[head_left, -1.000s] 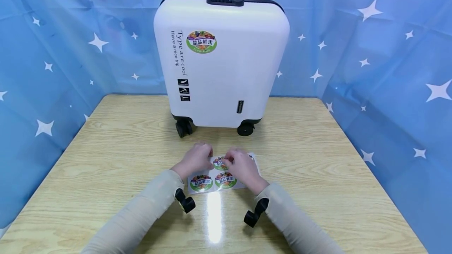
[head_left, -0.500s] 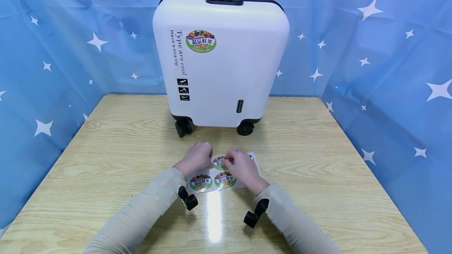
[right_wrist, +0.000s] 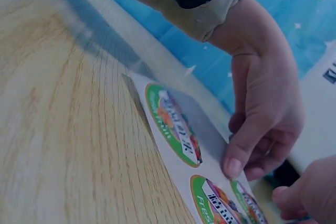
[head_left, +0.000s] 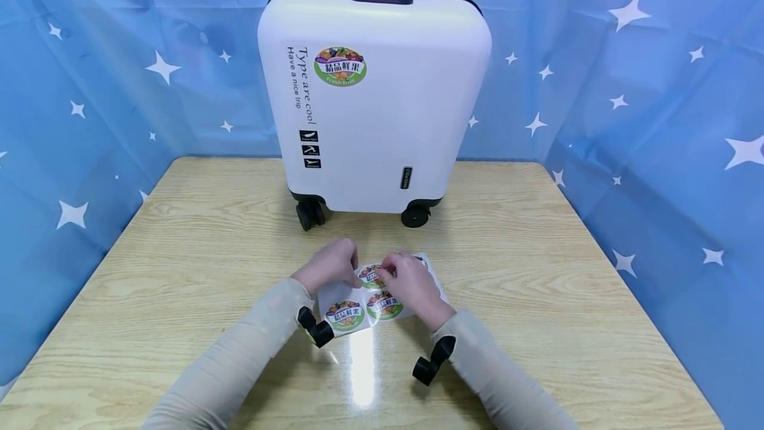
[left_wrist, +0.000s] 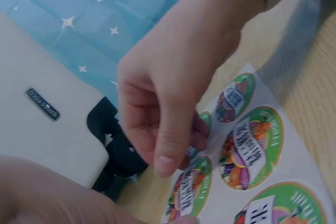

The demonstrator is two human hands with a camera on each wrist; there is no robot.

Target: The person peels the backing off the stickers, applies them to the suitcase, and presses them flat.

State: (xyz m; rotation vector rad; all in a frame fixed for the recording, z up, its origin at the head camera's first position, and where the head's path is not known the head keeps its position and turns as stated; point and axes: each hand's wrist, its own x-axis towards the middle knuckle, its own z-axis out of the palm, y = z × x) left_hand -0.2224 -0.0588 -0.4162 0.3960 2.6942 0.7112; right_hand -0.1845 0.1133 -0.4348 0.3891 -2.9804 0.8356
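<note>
A white sticker sheet (head_left: 337, 293) with oval "Fresh fruit" stickers lies on the table under both hands. My left hand (head_left: 331, 264) pinches its far edge; in the right wrist view the left thumb (right_wrist: 234, 166) rests on a blank patch of the sheet. Curled at the same edge, my right hand (head_left: 413, 284) pinches with thumb and fingertips beside the far middle sticker (head_left: 371, 277); whether it has the sticker's rim or only the sheet is hidden. Two more stickers (head_left: 345, 315) show nearer the front. Behind stands a white suitcase (head_left: 388, 111) bearing one such sticker (head_left: 340, 66).
The wooden table (head_left: 191, 237) carries the suitcase on black wheels (head_left: 415, 215), just beyond the hands. A blue star-patterned curtain (head_left: 555, 52) surrounds the back and sides. Black wrist cameras (head_left: 426, 370) hang from both sleeves.
The sheet has turned slightly, its front left corner shifting right and toward me and its right end rising a little. Both hands stay at nearly the same places.
</note>
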